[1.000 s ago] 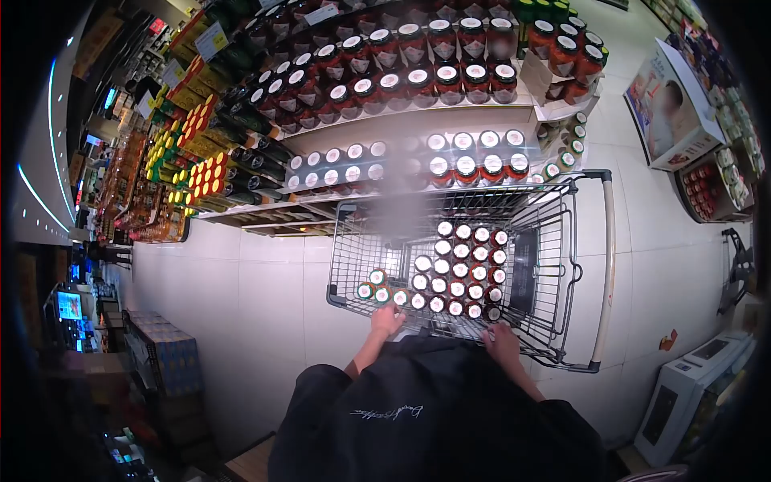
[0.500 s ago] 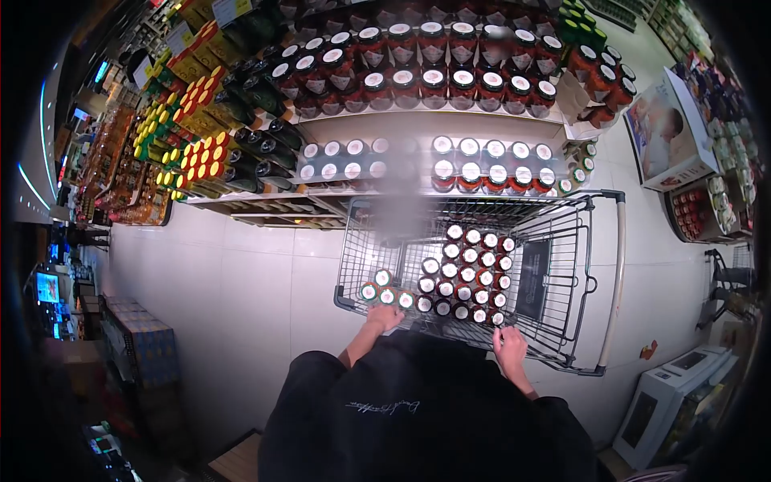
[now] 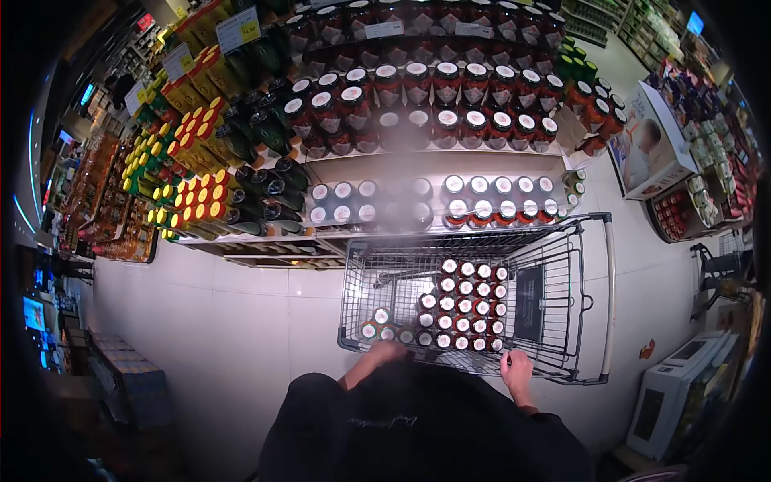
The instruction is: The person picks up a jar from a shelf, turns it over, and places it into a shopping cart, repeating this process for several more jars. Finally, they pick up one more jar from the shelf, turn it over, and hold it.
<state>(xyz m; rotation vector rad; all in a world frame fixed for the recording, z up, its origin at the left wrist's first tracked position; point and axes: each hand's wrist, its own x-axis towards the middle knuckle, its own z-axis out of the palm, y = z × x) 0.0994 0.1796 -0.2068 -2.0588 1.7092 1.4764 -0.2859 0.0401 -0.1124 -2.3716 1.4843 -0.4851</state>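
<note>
A metal shopping cart (image 3: 351, 265) stands directly in front of me. Jars with white lids and dark red contents (image 3: 466, 305) fill its middle, upright in tight rows. A few more jars (image 3: 380, 316) are in its near left corner. My left hand (image 3: 387, 352) is at the cart's near rim beside the corner jars; its fingers are blurred. Farther right, my right hand (image 3: 516, 366) is closed on the near rim, with bent fingers, just beyond the last jars.
Shelves of similar jars (image 3: 474, 120) rise behind the cart, with dark bottles (image 3: 273, 132) and yellow-capped bottles (image 3: 201, 197) to their left. A low shelf holds shrink-wrapped jars (image 3: 502, 210). White boxed goods (image 3: 679, 394) stand on the floor at right, stacked cartons (image 3: 128, 369) at left.
My view has tilted up, so the cart, jars and hands sit lower and more shelf shows on top. The jars keep their arrangement, and both hands remain near the cart's rim.
</note>
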